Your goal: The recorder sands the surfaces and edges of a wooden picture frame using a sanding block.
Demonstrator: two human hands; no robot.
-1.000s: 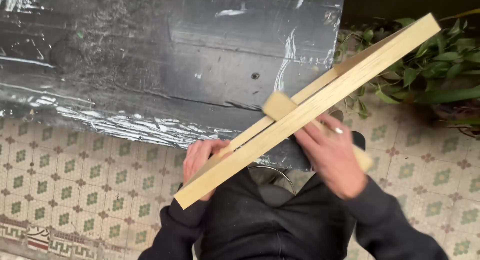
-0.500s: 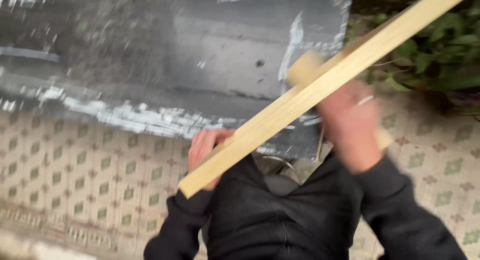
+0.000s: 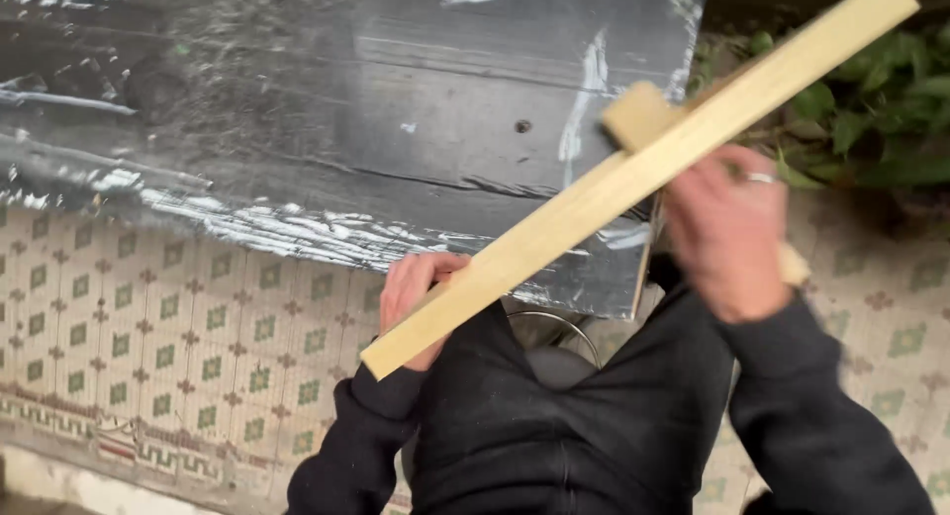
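Since 1 second ago the right hand (image 3: pixel 729 233) has slid up the strip (image 3: pixel 633 179), from about its middle to farther right and far. The block (image 3: pixel 638 115) it holds went with it: its far end, which showed over the black board's (image 3: pixel 297 119) middle-right, now sits near that board's right edge. The strip's far end has risen toward the top right corner.

L hand (image 3: pixel 414 299) gripping wood strip (image 3: pixel 633 179), R hand (image 3: pixel 730 230) w/ sanding block (image 3: pixel 638 115).

Pale wooden frame (image 3: pixel 633 179), black table (image 3: pixel 297 109)
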